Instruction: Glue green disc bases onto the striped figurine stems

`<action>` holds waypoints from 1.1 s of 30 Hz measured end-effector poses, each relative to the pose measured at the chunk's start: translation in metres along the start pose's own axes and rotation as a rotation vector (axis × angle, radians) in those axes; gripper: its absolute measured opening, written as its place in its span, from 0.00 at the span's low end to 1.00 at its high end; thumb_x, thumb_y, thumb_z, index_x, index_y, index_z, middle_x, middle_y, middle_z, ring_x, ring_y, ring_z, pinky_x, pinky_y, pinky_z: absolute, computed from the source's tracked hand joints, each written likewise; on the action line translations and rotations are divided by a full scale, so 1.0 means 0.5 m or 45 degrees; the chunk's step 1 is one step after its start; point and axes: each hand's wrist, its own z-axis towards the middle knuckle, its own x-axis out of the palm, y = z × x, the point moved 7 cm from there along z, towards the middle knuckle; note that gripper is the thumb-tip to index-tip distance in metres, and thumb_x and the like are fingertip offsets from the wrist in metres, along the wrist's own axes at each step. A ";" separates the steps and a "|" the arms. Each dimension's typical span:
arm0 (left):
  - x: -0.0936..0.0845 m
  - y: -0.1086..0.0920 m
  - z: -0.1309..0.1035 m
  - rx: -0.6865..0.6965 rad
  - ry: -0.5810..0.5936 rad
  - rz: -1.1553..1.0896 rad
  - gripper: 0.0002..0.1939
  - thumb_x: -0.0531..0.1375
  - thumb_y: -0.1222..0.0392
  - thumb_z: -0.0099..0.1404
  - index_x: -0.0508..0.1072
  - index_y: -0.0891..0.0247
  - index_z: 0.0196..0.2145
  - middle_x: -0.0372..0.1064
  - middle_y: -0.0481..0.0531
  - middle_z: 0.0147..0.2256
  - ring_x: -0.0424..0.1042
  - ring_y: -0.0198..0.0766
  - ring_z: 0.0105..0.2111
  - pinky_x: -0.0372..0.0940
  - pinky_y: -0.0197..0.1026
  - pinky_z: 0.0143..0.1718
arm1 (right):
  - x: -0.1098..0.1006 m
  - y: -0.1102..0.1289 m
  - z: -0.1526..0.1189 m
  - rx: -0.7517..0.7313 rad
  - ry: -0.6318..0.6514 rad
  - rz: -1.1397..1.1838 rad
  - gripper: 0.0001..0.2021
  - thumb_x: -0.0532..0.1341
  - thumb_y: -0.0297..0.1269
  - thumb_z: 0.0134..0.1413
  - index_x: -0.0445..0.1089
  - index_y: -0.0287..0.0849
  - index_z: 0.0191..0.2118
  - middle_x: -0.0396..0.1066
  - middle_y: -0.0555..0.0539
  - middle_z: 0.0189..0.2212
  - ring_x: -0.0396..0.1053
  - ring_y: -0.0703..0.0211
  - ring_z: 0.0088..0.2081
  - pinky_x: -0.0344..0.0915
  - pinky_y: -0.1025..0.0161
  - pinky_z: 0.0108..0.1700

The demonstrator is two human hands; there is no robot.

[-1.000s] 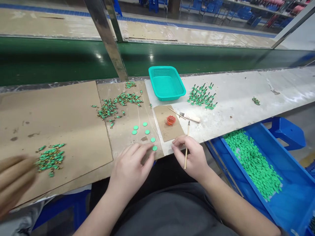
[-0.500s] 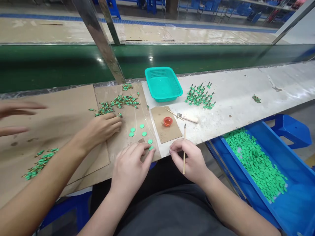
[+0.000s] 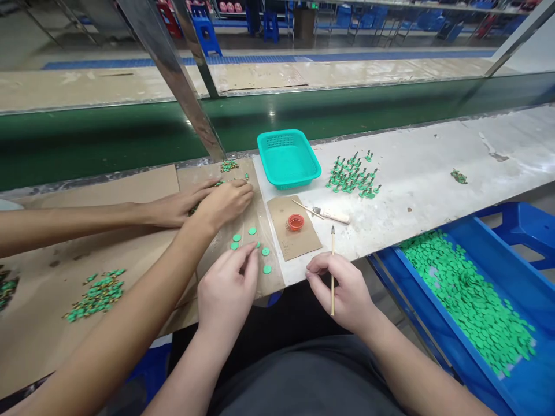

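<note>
My right hand (image 3: 340,286) holds a thin wooden brush (image 3: 333,266) upright between thumb and fingers, its dark tip pointing away from me. My left hand (image 3: 229,283) is over the brown cardboard, thumb and fingers bent, with its fingertips at a small green disc (image 3: 257,245). Whether the fingers grip that disc is too small to tell. Several more green discs lie around it, one of them (image 3: 267,269) nearer the table edge. Between and beyond my hands, a red cup (image 3: 296,222) of liquid stands on a small cardboard piece (image 3: 288,245).
A teal basket (image 3: 289,159) stands behind the cup. Green bases with upright dark pieces (image 3: 353,176) are at its right. A scraper (image 3: 333,216) lies nearby. Another person's hands (image 3: 225,202) reach in from the left. A blue bin (image 3: 524,358) holds green discs.
My left hand has moved from a disc near the table edge to one farther up. The other person's hands have come together over the small green pieces. The view has tilted up slightly.
</note>
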 end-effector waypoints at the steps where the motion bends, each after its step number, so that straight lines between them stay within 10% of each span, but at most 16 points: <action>1: -0.001 0.002 0.007 -0.019 -0.007 0.028 0.17 0.60 0.49 0.85 0.89 0.51 0.55 0.91 0.52 0.48 0.89 0.49 0.46 0.78 0.47 0.45 | 0.000 0.001 0.000 -0.004 -0.001 0.004 0.09 0.66 0.26 0.73 0.73 0.50 0.45 0.82 0.50 0.37 0.82 0.55 0.38 0.80 0.58 0.43; 5: 0.010 0.006 0.038 -0.046 0.033 0.116 0.13 0.64 0.52 0.81 0.90 0.53 0.49 0.90 0.52 0.42 0.87 0.51 0.38 0.69 0.48 0.33 | 0.000 0.004 -0.003 -0.023 0.006 0.014 0.08 0.66 0.26 0.74 0.73 0.50 0.45 0.82 0.49 0.37 0.82 0.55 0.38 0.79 0.59 0.43; 13: 0.004 0.008 0.030 0.069 0.046 0.080 0.18 0.60 0.50 0.80 0.91 0.52 0.51 0.89 0.53 0.45 0.87 0.52 0.48 0.76 0.52 0.53 | -0.017 -0.002 -0.012 -0.018 -0.003 0.015 0.08 0.66 0.26 0.73 0.74 0.50 0.45 0.82 0.50 0.37 0.81 0.55 0.38 0.78 0.60 0.43; 23: 0.007 0.020 0.027 -0.163 0.011 0.080 0.12 0.66 0.49 0.78 0.89 0.54 0.45 0.84 0.50 0.40 0.82 0.43 0.39 0.66 0.45 0.37 | -0.014 -0.009 -0.016 -0.006 0.020 0.017 0.08 0.66 0.27 0.73 0.74 0.50 0.45 0.82 0.51 0.37 0.81 0.56 0.37 0.77 0.61 0.43; 33: -0.003 0.028 0.057 -0.302 -0.020 0.106 0.18 0.60 0.50 0.79 0.89 0.54 0.51 0.83 0.54 0.40 0.81 0.49 0.42 0.66 0.48 0.42 | -0.019 -0.015 -0.022 0.007 0.016 0.013 0.08 0.66 0.26 0.74 0.74 0.50 0.46 0.82 0.51 0.38 0.81 0.57 0.38 0.77 0.62 0.44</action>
